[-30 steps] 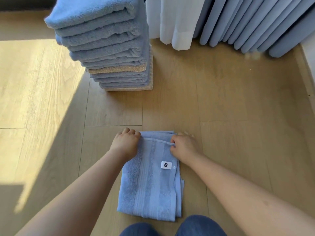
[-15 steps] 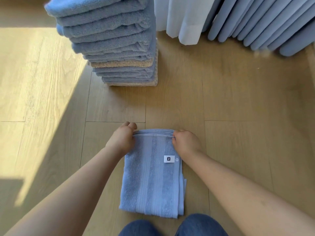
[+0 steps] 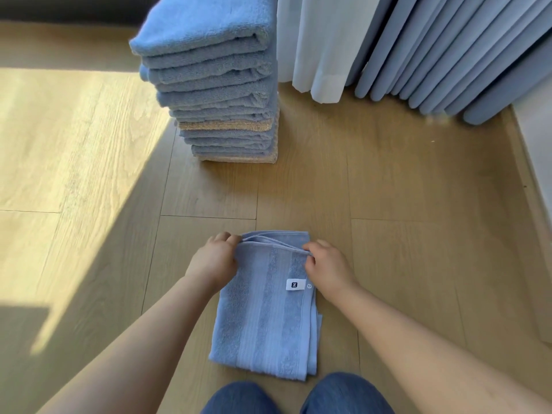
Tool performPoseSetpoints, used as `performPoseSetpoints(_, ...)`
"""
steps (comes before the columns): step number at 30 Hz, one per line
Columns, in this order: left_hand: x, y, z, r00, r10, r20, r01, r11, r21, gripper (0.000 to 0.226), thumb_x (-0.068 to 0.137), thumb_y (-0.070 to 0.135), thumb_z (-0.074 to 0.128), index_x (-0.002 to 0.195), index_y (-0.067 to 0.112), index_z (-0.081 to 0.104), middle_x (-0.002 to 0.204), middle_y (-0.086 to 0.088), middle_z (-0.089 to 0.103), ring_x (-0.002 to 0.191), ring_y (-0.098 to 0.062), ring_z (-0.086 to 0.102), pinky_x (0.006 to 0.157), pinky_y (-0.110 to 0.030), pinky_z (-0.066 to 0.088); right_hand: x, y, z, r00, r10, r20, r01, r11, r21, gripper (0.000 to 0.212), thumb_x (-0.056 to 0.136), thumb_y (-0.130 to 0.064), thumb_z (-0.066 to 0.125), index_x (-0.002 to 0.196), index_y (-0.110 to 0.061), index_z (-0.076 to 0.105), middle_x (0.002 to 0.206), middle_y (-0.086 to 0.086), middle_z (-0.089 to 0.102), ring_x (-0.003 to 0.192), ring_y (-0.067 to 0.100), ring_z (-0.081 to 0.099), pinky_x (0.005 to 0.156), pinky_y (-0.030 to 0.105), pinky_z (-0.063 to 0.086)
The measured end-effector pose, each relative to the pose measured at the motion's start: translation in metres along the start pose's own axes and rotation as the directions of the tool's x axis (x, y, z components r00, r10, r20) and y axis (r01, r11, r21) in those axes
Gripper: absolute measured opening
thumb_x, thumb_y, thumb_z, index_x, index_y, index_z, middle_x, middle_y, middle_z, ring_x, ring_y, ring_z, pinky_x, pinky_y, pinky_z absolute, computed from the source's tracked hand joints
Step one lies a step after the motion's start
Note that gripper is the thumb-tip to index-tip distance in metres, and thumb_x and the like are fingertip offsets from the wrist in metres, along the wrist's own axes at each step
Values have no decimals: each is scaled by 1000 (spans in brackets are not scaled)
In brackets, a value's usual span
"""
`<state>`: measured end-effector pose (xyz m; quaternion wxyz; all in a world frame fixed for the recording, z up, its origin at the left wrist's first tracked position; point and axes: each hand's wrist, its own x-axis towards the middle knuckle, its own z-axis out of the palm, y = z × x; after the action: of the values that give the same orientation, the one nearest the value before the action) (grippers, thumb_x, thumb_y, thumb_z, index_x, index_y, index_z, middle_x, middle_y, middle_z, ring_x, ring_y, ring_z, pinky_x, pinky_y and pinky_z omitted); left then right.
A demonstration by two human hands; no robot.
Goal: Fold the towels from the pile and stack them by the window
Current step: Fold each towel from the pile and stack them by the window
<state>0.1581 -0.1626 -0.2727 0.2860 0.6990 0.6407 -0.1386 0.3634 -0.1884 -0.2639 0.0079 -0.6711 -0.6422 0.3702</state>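
A: Floor and room?
B: Pale wood-plank floor. A sun patch lay across the far left. The stack of folded towels stood far, left of centre: mostly blue, two tan layers in its lower half. Just right of it hung a white sheer curtain, then blue pleated curtains.
A: Hands, towel?
B: The left hand pinched the far left corner of the folded blue towel; the right hand pinched its far right corner. It lay flat on the floor near the person, well apart from the stack. There were denim knees at the near edge.
A: Any writing?
B: One white tag sat by the towel's right edge, beside the right hand. It had a dark square mark, too small to read.
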Motion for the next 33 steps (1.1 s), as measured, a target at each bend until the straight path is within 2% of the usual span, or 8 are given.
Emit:
performPoseSetpoints(5, -22, 15, -16, 997, 67, -33, -66, 998, 24, 27, 85, 10, 47, 112, 13, 51, 116, -3, 54, 111, -22, 46, 75, -28, 39, -21, -17, -20, 987, -42, -154, 68, 984, 167, 26, 91, -1, 36, 108, -5, 55, 108, 0, 48, 94, 20, 50, 75, 29, 36)
performPoseSetpoints(9, -45, 42, -50, 917, 303, -258, -334, 939, -85, 62, 78, 24, 54, 137, 19, 37, 137, 5, 44, 130, -19, 33, 100, -30, 34, -42, -46, -53, 942, -241, -233, 289, 936, 200, 20, 86, -1, 41, 94, -4, 60, 79, -17, 37, 70, 4, 41, 63, 14, 30)
performPoseSetpoints(11, -54, 63, -70, 869, 398, -293, -442, 892, -100, 56, 73, 31, 45, 128, 19, 47, 125, 6, 54, 124, -18, 39, 96, -29, 34, -51, -63, -74, 904, -315, -290, 378, 906, 193, 26, 81, -7, 41, 92, -3, 64, 77, -18, 40, 68, -1, 43, 65, 8, 33)
performPoseSetpoints(15, -77, 87, -112, 896, 360, -261, -356, 932, 66, 28, 72, 41, 46, 85, 18, 55, 79, 11, 45, 98, -19, 41, 72, -26, 21, -72, -84, -125, 842, -324, -432, 431, 886, 174, 27, 83, 11, 45, 100, 5, 65, 95, 15, 60, 81, 10, 48, 71, -1, 34)
performPoseSetpoints(20, -111, 88, -154, 885, 369, -286, -296, 917, 266, 30, 81, 41, 57, 105, 24, 64, 106, 11, 54, 111, -17, 34, 95, -33, 27, -113, -92, -174, 697, -353, -624, 500, 864, 69, 28, 84, 14, 45, 101, 6, 64, 97, 18, 59, 87, 14, 49, 76, -2, 33)
performPoseSetpoints(24, -136, 76, -180, 875, 350, -335, -233, 910, 342, 24, 80, 43, 58, 96, 26, 65, 98, 10, 57, 112, -11, 40, 95, -29, 24, -142, -95, -212, 578, -388, -718, 527, 849, -34, 28, 82, 11, 43, 98, 5, 65, 95, 17, 61, 87, 15, 50, 79, -2, 32)
performPoseSetpoints(28, -154, 59, -199, 886, 228, -405, -266, 963, -39, 25, 74, 26, 62, 89, 5, 62, 76, 0, 53, 78, -16, 49, 63, -13, 31, -155, -89, -249, 517, -333, -789, 488, 872, -48, 26, 84, 13, 44, 97, 6, 66, 97, 18, 61, 88, 15, 49, 77, -4, 33)
performPoseSetpoints(33, -164, 51, -214, 906, 181, -383, -273, 940, -203, 22, 78, 9, 67, 94, 13, 52, 96, -7, 59, 90, -22, 53, 72, -30, 41, -158, -78, -273, 518, -245, -820, 426, 905, 0, 28, 87, 13, 42, 101, 5, 64, 103, 18, 59, 91, 14, 48, 73, -3, 32)
